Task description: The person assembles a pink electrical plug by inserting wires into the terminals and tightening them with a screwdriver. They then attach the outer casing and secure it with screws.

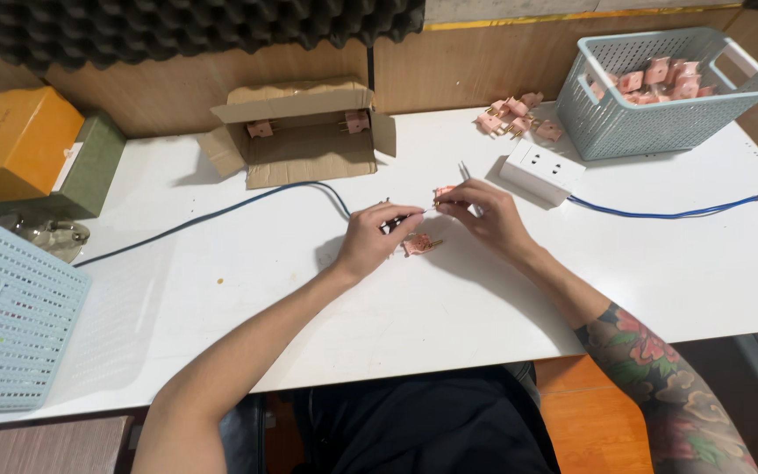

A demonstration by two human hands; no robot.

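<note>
Currently mid-assembly step: left hand [370,239] fingers pinched shut on thin dark tool, tip aimed at small pink plastic plug piece [443,191] clamped in right hand [489,215] fingers. Both held just above white counter [449,307], hands near touching. Second pink plug piece with brass prongs [419,245] lies on counter just below, between hands, untouched. Next move likely needs steady tip alignment, firm right-hand hold.

Bright even overhead light, soft shadows beneath forearms, sharp focus, slight wide-angle edge distortion
</note>
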